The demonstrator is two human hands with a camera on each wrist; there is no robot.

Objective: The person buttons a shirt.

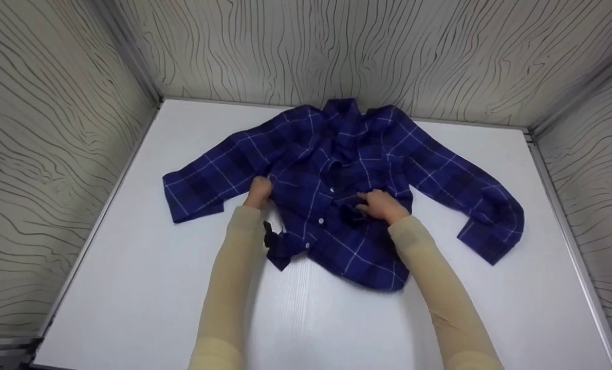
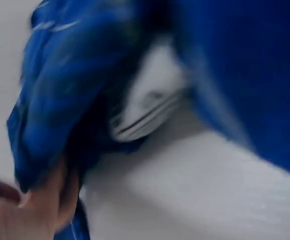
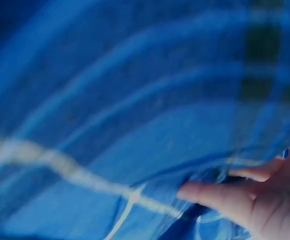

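A dark blue plaid shirt (image 1: 357, 252) with white buttons lies on the white table, collar toward the back wall and sleeves spread out to both sides. At the shirt's left side, near the base of that sleeve, my left hand (image 1: 259, 191) grips the fabric; its curled fingers show at the lower left of the left wrist view. My right hand (image 1: 383, 205) pinches a bunched fold on the right front panel. Thumb and fingers meet the cloth in the right wrist view. In the left wrist view, a white patch with dark lines (image 2: 150, 102) shows between blurred folds.
Patterned panels (image 1: 306, 51) wall in the white table (image 1: 131, 288) at the back and both sides, with metal strips along the edges. A small black piece (image 1: 271, 235) sits by the shirt's lower left hem; I cannot tell what it is.
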